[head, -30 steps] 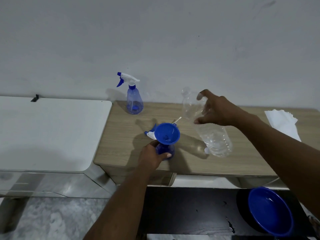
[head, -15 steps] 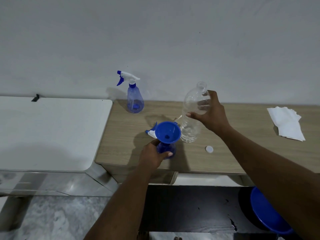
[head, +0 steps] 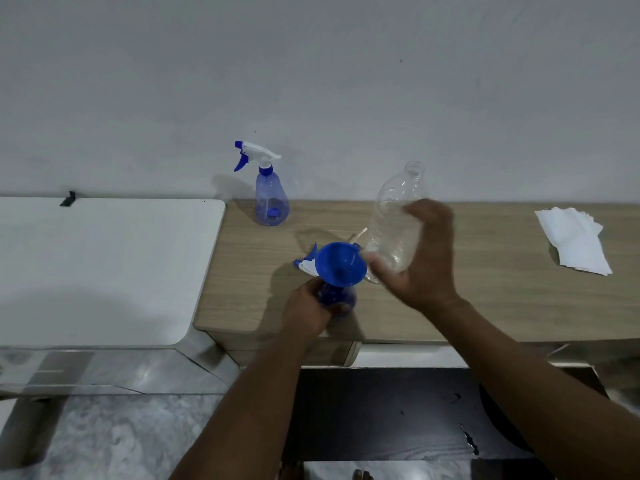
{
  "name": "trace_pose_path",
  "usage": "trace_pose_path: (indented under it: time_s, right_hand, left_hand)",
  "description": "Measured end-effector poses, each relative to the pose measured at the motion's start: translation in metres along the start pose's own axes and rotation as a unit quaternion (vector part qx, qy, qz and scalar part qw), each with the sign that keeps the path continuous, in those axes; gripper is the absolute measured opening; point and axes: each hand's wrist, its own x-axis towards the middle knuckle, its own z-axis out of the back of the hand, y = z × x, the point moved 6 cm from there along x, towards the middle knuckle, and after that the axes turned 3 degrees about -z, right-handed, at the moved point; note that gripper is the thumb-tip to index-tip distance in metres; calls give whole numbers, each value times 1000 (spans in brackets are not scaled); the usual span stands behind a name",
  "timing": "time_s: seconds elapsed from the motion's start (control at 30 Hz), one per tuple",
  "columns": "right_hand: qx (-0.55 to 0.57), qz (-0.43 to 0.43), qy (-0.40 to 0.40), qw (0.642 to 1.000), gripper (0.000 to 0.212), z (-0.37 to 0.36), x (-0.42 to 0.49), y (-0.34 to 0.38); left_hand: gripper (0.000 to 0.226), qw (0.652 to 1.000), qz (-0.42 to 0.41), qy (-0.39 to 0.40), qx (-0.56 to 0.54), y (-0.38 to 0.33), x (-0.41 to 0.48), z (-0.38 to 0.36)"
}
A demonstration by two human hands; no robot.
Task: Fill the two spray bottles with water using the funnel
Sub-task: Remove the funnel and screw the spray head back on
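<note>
A plain pale wall fills the upper half of the frame. Below it we see a wooden table running from the centre to the right edge, with a white surface butting against it on the left. At the back of the table, just left of centre and close to the wall, the far spray bottle stands upright with its white-and-blue trigger head on.

Near the table's front edge, at the centre of the frame, the left hand grips the near spray bottle, fingers wrapped round its blue body from the left. The blue funnel sits in the neck of this bottle with its wide mouth facing up, just above the left hand. Behind and to the left of the funnel, a loose spray head lies on the table.

Immediately right of the funnel we see the right hand, blurred, closed round the clear bottle. Its thumb lies near the bottle's base beside the funnel's rim, and its fingers curl over the side higher up. The clear bottle is uncapped, mouth up, leaning slightly to the right. We cannot tell whether its base touches the table or how much water it holds.

Near the frame's right edge, well apart from the hands, a stack of white paper napkins lies on the table.
</note>
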Motion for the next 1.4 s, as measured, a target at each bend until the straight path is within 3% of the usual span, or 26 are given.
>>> trace_pose_path:
  time_s: [0.07, 0.13, 0.2, 0.3, 0.43, 0.53, 0.63, 0.8, 0.9, 1.03, 1.23, 1.3, 1.4]
  right_hand:
    - [-55, 40, 181, 981, 84, -34, -4, 25]
    - [-122, 31, 324, 938, 96, -68, -9, 27]
    - [-143, -3, 398, 906, 101, -92, -12, 18]
    - [-131, -28, 438, 889, 94, -110, -11, 10]
    - [-120, -27, 425, 897, 89, -111, -6, 13]
    - [-122, -29, 417, 900, 89, -111, -4, 14]
    - [-132, -35, 416, 899, 89, -112, -2, 16]
    - [-137, -71, 426, 892, 91, -115, 0, 13]
    - [-92, -140, 423, 891, 87, -111, 3, 10]
    - [26, -287, 364, 886, 65, -103, -4, -5]
    - [224, -488, 261, 802, 39, -110, -53, -36]
    - [255, -523, 222, 782, 36, -114, -73, -41]
    - [240, -534, 124, 801, 44, -116, -96, -51]
  left_hand:
    - [18, 998, -48, -21, 27, -6, -2, 7]
    - [18, 998, -52, -32, -30, -5, -5, 11]
    - [14, 998, -53, -17, -32, -5, -7, 13]
    - [41, 998, 16, -5, -57, 8, -2, 11]
    - [44, 986, 72, 14, -150, 17, 5, 11]
    - [42, 990, 51, 4, -132, 16, 4, 17]
    - [51, 1000, 1, 2, -21, 14, 6, 24]
    - [54, 998, 15, 39, -47, 14, 9, 24]
    - [60, 999, -5, 47, -9, 12, 10, 32]
    - [62, 996, -41, 47, 57, 11, 11, 44]
    - [61, 993, -83, 35, 75, 14, 9, 63]
    - [64, 993, -91, 29, 70, 15, 9, 66]
    - [67, 993, -92, 25, 66, 17, 9, 68]
